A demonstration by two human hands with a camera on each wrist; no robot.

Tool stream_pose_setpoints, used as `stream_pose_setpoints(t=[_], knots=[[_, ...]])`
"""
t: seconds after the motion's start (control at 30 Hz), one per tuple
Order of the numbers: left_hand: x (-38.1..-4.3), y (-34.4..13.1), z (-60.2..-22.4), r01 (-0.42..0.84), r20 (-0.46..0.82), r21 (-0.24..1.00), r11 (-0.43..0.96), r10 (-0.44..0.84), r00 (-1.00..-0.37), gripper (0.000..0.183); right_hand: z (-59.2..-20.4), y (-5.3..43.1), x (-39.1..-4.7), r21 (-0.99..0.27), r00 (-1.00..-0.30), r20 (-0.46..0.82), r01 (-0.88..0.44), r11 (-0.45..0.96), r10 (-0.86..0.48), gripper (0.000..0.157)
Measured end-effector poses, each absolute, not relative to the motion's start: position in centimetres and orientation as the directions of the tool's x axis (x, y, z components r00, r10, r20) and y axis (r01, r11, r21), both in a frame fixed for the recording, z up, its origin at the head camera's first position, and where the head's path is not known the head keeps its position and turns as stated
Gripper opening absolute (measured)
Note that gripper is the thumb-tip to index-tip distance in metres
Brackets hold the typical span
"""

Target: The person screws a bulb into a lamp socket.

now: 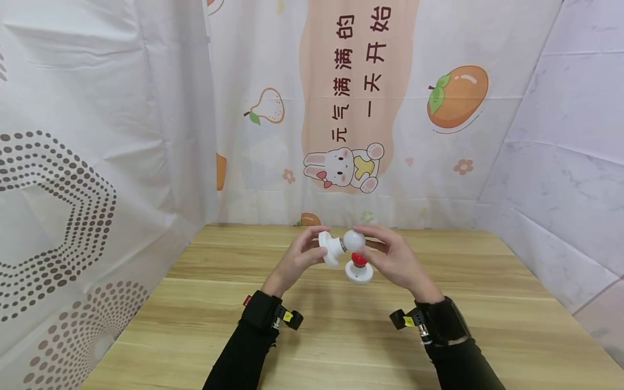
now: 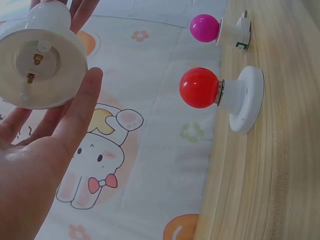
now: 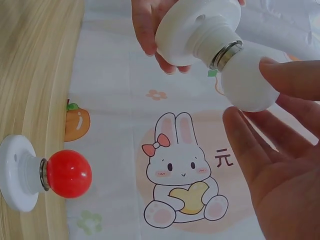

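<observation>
Above the table, my left hand point(image 1: 297, 257) grips a white lamp socket point(image 1: 332, 248) by its round base. The underside of that base, with two brass terminals, faces the left wrist camera. A white light bulb point(image 3: 250, 80) sits in the socket's mouth, tilted sideways, a ring of its metal screw base showing. My right hand point(image 1: 397, 260) holds the bulb's globe between thumb and fingers. Behind and below, a red bulb point(image 2: 199, 88) is seated in another white socket point(image 1: 359, 273), which stands upright on the table.
A magenta bulb point(image 2: 204, 28) in a white plug-in holder point(image 2: 235, 32) stands on the wooden table point(image 1: 351, 346) near the red one; in the head view it does not show. Patterned curtains point(image 1: 253, 162) hang behind the table and along both sides.
</observation>
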State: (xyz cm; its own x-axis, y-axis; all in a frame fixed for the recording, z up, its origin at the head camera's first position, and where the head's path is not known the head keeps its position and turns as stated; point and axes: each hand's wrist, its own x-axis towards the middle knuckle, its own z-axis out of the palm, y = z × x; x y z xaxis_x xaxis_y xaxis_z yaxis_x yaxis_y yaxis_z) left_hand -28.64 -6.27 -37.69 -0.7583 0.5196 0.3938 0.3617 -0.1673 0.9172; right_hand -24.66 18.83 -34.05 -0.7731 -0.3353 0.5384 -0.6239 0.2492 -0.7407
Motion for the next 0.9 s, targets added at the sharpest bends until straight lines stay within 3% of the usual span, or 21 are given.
stream_pose_setpoints(t=[0.5,0.9], knots=[[-28.71,-6.6,-37.61,0.405,0.416,0.903,-0.143,0.527,-0.741,0.053,-34.09,18.78,-24.55,-0.72,-0.767,0.547,-0.636,0.279,-0.336,0.043],[-28.76,-6.37,-37.4,0.434,0.441,0.889,-0.144,0.521,-0.731,0.059,-34.29,18.92,-24.83,-0.779,-0.865,0.427,-0.499,0.379,-0.262,0.038]])
